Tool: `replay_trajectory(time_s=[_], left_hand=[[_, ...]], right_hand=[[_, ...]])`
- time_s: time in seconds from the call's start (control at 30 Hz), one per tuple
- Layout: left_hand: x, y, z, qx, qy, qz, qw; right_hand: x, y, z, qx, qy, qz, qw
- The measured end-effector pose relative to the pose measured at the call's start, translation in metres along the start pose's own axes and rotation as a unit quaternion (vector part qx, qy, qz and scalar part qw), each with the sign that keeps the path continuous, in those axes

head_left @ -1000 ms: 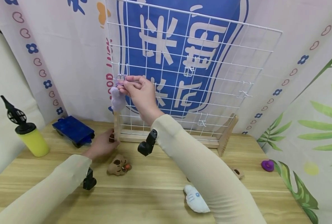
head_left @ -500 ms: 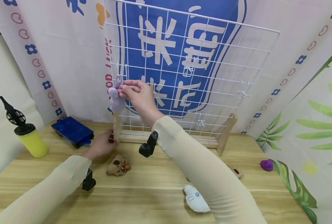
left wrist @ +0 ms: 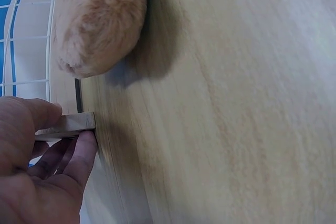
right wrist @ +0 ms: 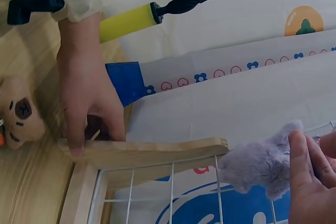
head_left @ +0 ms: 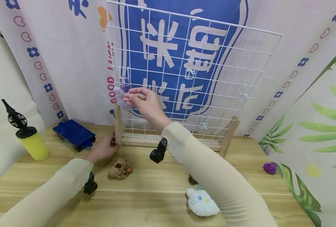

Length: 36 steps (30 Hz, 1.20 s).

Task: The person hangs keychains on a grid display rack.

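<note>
A lilac plush keychain hangs at the left side of the white wire grid, with its purple ring up at a hook. The right hand has thumb and fingertips together at the plush's upper part and seems to pinch it; in the right wrist view the fingers overlap the fluffy plush. Low on the left, the left hand grips the grid's wooden side support. Its thumb and fingers lie on either side of the wood in the left wrist view.
A brown plush lies before the left support, and a white plush near the right forearm. A blue cart and a yellow pump stand at left. A purple object sits at right. White hooks hang on the grid.
The right hand has moved down and slightly right, from the ring to the plush's upper part. The ring and plush have shifted a little right. The left hand stays on the support.
</note>
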<state>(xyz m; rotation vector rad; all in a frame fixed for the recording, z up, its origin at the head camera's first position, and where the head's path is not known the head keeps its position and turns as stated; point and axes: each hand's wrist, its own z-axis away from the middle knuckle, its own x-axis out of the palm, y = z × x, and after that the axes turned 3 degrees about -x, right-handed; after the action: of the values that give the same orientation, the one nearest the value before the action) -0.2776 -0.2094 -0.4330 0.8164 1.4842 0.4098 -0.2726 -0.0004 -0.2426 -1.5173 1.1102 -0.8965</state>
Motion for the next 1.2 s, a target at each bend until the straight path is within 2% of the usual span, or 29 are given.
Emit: replay_trajectory(time_s=[0.27,0.57,0.87,1.2], left_hand=[[0.000,-0.001,0.002,-0.003,0.000,-0.002,1.0000],[0.001,-0.001,0.003,-0.021,-0.009,0.003,0.9997],[0.003,0.002,0.001,-0.017,-0.006,0.011,0.9998],[0.002,0.006,0.001,-0.023,-0.008,0.010,0.9996]], right_hand=[[-0.029,0.006,0.021,-0.019,-0.077,0.034,0.9963],[-0.075,0.022,0.058,-0.002,-0.123,0.119,0.9852],[-0.130,0.046,0.111,0.043,-0.153,0.197,0.9673],[-0.181,0.078,0.161,0.120,-0.205,0.230,0.9437]])
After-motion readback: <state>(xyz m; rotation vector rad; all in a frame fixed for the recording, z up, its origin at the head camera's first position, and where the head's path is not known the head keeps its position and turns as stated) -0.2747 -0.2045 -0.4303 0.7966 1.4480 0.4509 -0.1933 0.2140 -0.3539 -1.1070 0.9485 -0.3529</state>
